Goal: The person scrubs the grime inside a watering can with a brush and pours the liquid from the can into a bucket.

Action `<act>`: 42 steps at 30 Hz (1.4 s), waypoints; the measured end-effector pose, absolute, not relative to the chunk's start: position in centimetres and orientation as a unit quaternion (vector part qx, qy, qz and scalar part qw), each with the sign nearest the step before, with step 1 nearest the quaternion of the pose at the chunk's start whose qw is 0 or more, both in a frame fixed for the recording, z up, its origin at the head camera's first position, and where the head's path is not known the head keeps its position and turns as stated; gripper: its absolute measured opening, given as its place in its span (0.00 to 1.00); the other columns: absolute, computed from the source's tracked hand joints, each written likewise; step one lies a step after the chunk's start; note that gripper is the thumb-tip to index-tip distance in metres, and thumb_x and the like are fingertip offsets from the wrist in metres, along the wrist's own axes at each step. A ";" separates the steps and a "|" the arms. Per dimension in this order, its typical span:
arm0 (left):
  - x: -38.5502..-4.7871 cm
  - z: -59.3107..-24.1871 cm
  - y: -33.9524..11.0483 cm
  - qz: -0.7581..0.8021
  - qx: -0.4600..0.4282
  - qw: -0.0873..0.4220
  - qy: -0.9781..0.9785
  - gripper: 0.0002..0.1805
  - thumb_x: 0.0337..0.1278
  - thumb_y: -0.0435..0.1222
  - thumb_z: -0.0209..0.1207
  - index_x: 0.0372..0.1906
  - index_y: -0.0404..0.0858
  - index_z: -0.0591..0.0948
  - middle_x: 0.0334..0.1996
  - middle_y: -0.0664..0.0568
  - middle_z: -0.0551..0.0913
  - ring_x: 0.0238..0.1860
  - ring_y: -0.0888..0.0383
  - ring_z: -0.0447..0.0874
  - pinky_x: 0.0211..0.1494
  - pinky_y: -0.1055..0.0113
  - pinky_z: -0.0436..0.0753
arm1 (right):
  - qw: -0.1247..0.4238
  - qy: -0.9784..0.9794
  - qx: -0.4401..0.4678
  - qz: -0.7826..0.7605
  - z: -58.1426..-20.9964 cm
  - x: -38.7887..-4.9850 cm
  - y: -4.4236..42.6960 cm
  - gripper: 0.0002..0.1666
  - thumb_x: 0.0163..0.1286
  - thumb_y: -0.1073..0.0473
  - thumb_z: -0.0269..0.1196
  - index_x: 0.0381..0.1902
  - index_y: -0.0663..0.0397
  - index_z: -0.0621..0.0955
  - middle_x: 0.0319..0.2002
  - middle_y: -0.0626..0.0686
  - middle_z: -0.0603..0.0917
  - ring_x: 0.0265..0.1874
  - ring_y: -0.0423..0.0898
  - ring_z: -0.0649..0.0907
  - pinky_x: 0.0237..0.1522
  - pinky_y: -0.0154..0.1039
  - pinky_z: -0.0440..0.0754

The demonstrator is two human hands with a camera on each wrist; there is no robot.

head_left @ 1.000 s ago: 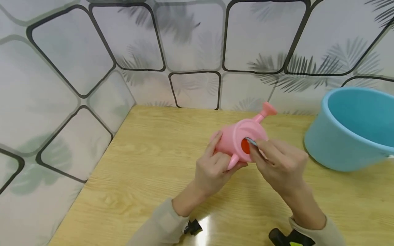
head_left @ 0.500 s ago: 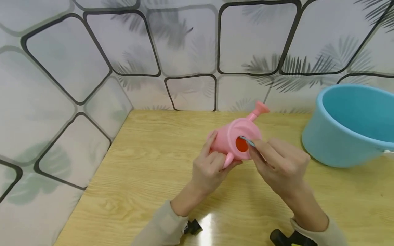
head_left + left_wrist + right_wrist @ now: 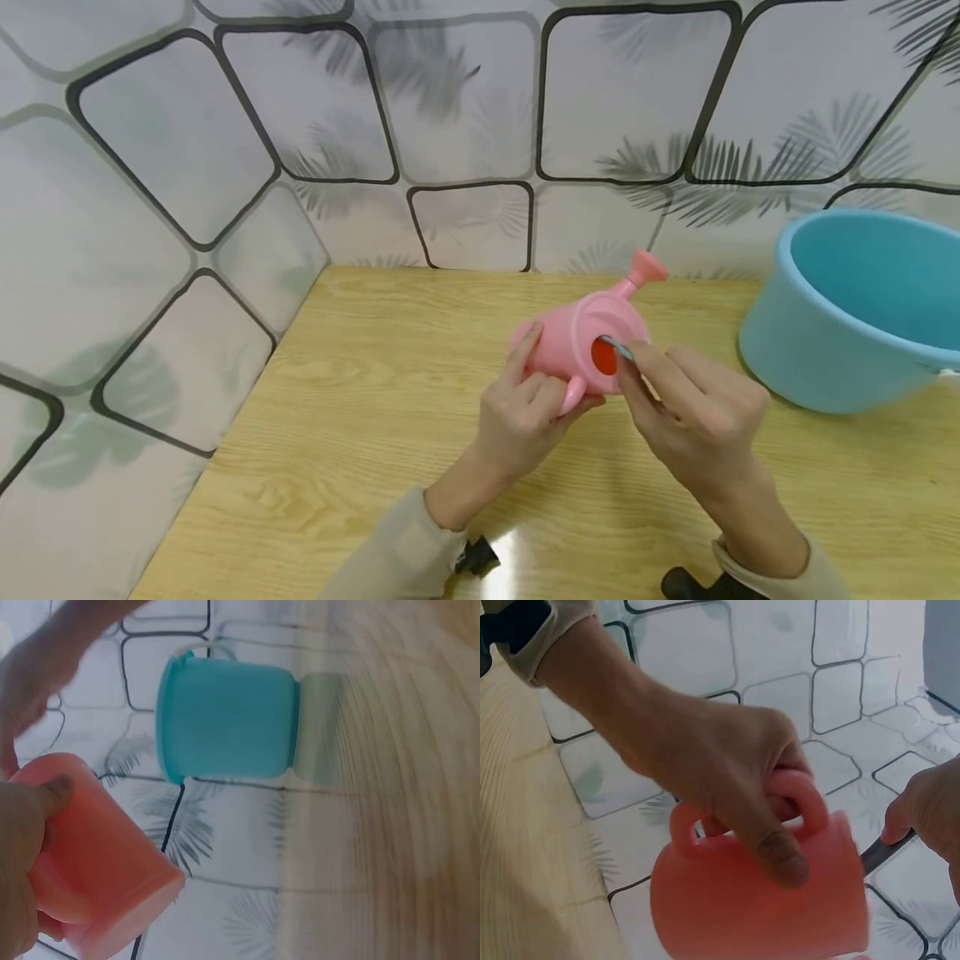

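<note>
Tilted above the table, a pink toy watering can turns its round opening toward me in the head view, and orange shows inside. My left hand grips it by the handle, with a finger along its side; the right wrist view shows the fingers through that handle. My right hand pinches a thin blue-grey stick whose far end goes into the opening. That end is hidden in the can. The right wrist view shows the stick as a dark flat bar. The left wrist view shows the can's base.
A big light-blue bucket stands on the wooden table at the right, near the patterned back wall. Black wrist gear sits by the left sleeve.
The whole view shifts slightly. Both hands keep their hold on the watering can and the stick, and my right hand sits a little farther from the opening than one second ago.
</note>
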State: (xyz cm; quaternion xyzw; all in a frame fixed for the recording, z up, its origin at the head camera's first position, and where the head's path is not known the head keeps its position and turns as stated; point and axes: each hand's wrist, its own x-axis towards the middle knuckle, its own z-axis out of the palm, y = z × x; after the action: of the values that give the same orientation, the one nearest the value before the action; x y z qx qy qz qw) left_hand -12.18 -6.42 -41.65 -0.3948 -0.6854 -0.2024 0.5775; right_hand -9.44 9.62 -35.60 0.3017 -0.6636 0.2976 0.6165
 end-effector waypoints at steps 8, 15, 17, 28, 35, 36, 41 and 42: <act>-12.4 -42.2 -6.6 -0.190 -0.396 0.575 -0.690 0.29 0.41 0.48 0.77 0.13 0.42 0.67 0.10 0.57 0.61 0.12 0.64 0.61 0.62 0.51 0.79 | 0.608 -0.671 0.295 0.303 -36.1 -9.5 9.4 0.17 0.69 0.59 0.63 0.23 0.65 0.83 0.10 0.49 0.63 0.09 0.42 0.55 0.13 0.31 0.45; -12.3 -41.9 -6.6 -0.179 -0.394 0.575 -0.694 0.28 0.44 0.49 0.76 0.14 0.42 0.68 0.10 0.56 0.63 0.12 0.64 0.64 0.63 0.52 0.78 | 0.598 -0.701 0.260 0.289 -36.3 -9.7 9.9 0.22 0.70 0.54 0.61 0.20 0.64 0.80 0.09 0.51 0.64 0.08 0.45 0.59 0.11 0.34 0.50; -12.4 -41.8 -6.8 -0.178 -0.389 0.569 -0.702 0.28 0.47 0.49 0.74 0.14 0.41 0.68 0.10 0.56 0.63 0.12 0.63 0.66 0.64 0.53 0.78 | 0.606 -0.707 0.234 0.282 -36.4 -9.6 10.1 0.25 0.69 0.50 0.62 0.18 0.64 0.79 0.09 0.51 0.64 0.08 0.46 0.59 0.11 0.36 0.50; -12.0 -41.8 -6.8 -0.176 -0.396 0.564 -0.703 0.27 0.48 0.49 0.74 0.14 0.42 0.69 0.10 0.57 0.64 0.13 0.64 0.66 0.64 0.53 0.78 | 0.573 -0.737 0.236 0.270 -37.0 -9.8 10.5 0.26 0.69 0.50 0.60 0.18 0.65 0.78 0.12 0.55 0.72 0.07 0.47 0.65 0.09 0.39 0.59; -12.1 -41.7 -6.8 -0.175 -0.397 0.574 -0.694 0.27 0.61 0.49 0.66 0.14 0.41 0.69 0.10 0.57 0.63 0.12 0.64 0.65 0.63 0.53 0.79 | 0.564 -0.731 0.266 0.277 -36.6 -9.5 10.5 0.26 0.69 0.52 0.58 0.15 0.62 0.72 0.11 0.52 0.67 0.08 0.44 0.61 0.09 0.36 0.57; -12.1 -41.7 -6.8 -0.175 -0.401 0.575 -0.691 0.27 0.61 0.48 0.65 0.14 0.41 0.69 0.10 0.57 0.63 0.12 0.64 0.64 0.63 0.52 0.79 | 0.558 -0.734 0.274 0.273 -36.5 -9.5 10.5 0.26 0.70 0.52 0.57 0.15 0.61 0.71 0.11 0.51 0.67 0.08 0.43 0.61 0.09 0.36 0.57; -12.2 -41.7 -6.8 -0.179 -0.399 0.580 -0.688 0.28 0.63 0.48 0.64 0.13 0.41 0.68 0.09 0.57 0.63 0.12 0.64 0.64 0.62 0.52 0.79 | 0.550 -0.732 0.299 0.269 -36.0 -8.9 10.5 0.25 0.73 0.53 0.56 0.16 0.58 0.68 0.12 0.49 0.65 0.09 0.41 0.58 0.10 0.33 0.54; -12.2 -41.7 -6.9 -0.178 -0.400 0.581 -0.686 0.27 0.62 0.48 0.65 0.13 0.41 0.68 0.09 0.56 0.63 0.12 0.64 0.64 0.62 0.52 0.79 | 0.549 -0.731 0.302 0.269 -35.9 -8.7 10.5 0.25 0.73 0.53 0.56 0.16 0.58 0.68 0.12 0.48 0.64 0.09 0.40 0.58 0.10 0.33 0.53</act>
State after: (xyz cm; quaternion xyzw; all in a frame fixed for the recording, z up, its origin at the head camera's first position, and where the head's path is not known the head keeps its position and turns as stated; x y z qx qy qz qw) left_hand -12.21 -6.87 -41.69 -0.4003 -0.6863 -0.1781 0.5806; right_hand -8.71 10.51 -35.90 0.3017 -0.7315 0.2687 0.5493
